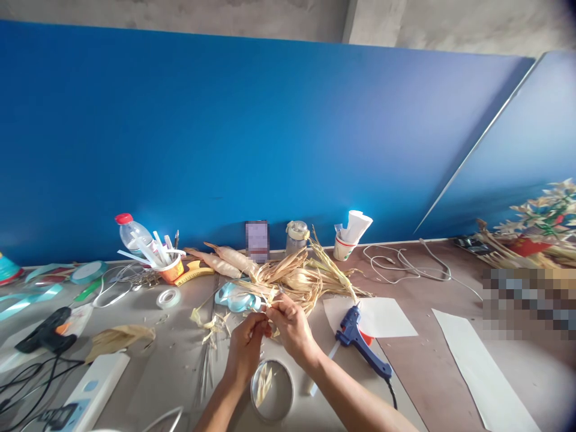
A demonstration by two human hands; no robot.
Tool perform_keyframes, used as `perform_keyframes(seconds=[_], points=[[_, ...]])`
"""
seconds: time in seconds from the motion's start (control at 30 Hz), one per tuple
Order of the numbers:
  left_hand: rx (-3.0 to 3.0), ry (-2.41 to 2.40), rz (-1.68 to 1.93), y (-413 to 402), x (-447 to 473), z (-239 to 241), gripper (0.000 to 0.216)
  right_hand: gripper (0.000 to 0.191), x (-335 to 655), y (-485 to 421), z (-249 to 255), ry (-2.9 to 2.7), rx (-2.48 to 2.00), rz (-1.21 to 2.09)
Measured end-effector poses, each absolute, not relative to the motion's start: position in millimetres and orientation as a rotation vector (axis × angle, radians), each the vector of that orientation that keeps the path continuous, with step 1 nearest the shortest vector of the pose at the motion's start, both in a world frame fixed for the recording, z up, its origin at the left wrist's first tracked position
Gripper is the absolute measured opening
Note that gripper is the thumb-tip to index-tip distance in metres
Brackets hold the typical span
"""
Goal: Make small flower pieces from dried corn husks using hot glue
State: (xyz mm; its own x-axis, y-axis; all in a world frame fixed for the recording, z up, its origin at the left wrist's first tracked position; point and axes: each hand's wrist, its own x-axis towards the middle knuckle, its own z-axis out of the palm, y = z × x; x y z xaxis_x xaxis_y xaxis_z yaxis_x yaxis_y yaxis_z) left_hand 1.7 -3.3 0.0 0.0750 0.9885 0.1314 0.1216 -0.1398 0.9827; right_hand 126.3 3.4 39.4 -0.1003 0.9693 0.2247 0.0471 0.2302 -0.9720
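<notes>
My left hand (248, 342) and my right hand (291, 327) meet over the table, fingertips pinched together. Between them is a small pale piece of corn husk (272, 296), largely covered by the fingers. Just behind lies a heap of dry corn husks (299, 279), with a light-blue bottle (236, 297) at its left side. A round clear dish (272, 414) holding a few husk scraps stands below my hands. Small husk shreds (211, 327) and thin wires (207, 366) lie left of my left hand. Right of my right forearm rests a blue glue gun (355, 339).
Glue sticks fill an orange cup (171, 273) beside a red-capped bottle (135, 234). A jar (297, 237) and a paper cup (344, 249) stand along the blue partition (270, 132). At left are a power strip (96, 390) and black glue gun (47, 336); white paper (481, 366) lies right.
</notes>
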Motion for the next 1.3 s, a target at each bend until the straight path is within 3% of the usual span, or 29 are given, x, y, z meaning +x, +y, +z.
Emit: perform_keyframes(seconds=[0.2,0.67,0.9,1.1,1.3], points=[[1.455,1.183,1.200,-3.8,3.3,1.6,0.017,0.034,125.1,0.2,37.9,-1.498,-1.083,0.877],[1.318,1.178,1.295,-1.0,3.2,-1.0,0.018,0.015,127.5,8.4,38.5,-1.207,-0.859,1.504],[1.341,1.188,1.250,-0.7,3.6,-1.5,0.021,0.010,123.6,8.9,37.0,-1.220,-0.889,1.449],[1.342,1.190,1.230,-0.9,4.2,-1.5,0.022,0.025,125.2,8.3,37.5,-1.337,-0.947,1.348],[1.392,1.177,1.220,-2.5,4.4,-1.4,0.022,0.024,124.9,8.7,36.7,-1.268,-0.972,1.380]])
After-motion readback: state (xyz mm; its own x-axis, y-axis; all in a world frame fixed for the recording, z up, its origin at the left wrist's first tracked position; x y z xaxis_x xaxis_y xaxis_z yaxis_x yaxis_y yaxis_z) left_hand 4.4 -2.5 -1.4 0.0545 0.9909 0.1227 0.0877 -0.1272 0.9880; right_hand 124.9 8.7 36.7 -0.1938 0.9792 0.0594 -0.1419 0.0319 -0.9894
